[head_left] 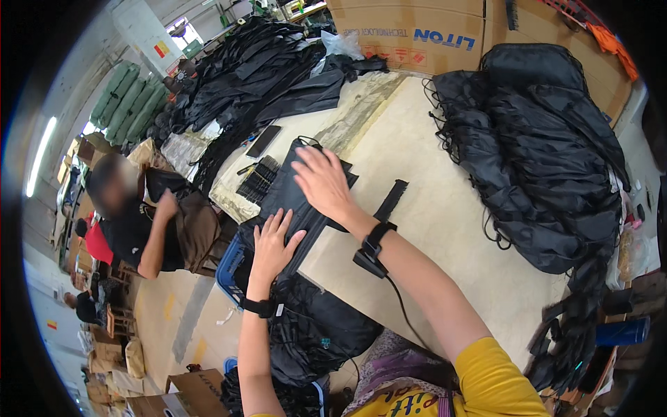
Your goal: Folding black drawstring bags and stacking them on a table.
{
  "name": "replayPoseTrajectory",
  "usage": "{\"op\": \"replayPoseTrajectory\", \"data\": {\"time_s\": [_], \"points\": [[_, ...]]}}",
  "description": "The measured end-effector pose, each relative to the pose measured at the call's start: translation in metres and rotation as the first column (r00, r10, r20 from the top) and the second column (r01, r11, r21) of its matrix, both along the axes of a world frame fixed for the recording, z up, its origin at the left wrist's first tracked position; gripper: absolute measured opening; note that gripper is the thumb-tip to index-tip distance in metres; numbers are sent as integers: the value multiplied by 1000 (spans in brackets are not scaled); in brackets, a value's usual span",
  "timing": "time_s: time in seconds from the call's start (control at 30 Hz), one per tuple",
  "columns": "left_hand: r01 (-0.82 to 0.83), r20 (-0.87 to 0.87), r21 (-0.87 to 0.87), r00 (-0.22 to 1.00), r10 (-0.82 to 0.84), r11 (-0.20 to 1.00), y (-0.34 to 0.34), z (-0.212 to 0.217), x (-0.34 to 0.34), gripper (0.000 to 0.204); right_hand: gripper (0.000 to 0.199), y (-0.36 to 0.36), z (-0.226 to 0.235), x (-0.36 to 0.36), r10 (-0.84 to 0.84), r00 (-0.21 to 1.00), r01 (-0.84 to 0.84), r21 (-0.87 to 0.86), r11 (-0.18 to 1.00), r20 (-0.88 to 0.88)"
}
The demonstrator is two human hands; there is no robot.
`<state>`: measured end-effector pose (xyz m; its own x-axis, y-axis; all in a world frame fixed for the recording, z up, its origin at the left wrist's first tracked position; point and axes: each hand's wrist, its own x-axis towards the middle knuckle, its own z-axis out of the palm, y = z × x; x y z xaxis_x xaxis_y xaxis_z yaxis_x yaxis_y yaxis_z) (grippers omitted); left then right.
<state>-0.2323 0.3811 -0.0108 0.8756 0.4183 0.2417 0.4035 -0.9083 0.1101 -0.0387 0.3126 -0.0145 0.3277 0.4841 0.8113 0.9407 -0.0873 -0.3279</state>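
- A black fabric bag (pixel 295 198) lies flat at the near-left edge of the tabletop (pixel 431 208), still being pressed smooth.
- The right hand (pixel 322 182) rests on it with fingers spread, grip released, grasping nothing.
- The left hand (pixel 272 244) also lies flat, grip released, at the bag's lower end.
- A big heap of black bags (pixel 549 167) on the right looks finished; more black fabric (pixel 313 326) hangs below the edge, apparently left to do.
- A black comb-like strip (pixel 391 200) lies just beside the right wrist.

The fabric piece (pixel 299 201) under both hands is plain black, as is the big heap of bags (pixel 542 160) along the table's right edge. The table (pixel 431 208) is pale beige. Cardboard boxes (pixel 410 31) at its far edge are brown; the sleeve (pixel 497 379) is yellow.
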Motion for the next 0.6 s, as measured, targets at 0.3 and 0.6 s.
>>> {"op": "replayPoseTrajectory", "data": {"time_s": [0.3, 0.6], "points": [[-91, 152, -130, 982, 111, 987, 29, -24, 12, 35, 63, 50, -38, 22, -136, 985, 47, -592, 805, -105], [-97, 159, 226, 985, 61, 969, 25, -56, 12, 39, 68, 51, -64, 24, -101, 971, -44, -577, 815, -216]]}}
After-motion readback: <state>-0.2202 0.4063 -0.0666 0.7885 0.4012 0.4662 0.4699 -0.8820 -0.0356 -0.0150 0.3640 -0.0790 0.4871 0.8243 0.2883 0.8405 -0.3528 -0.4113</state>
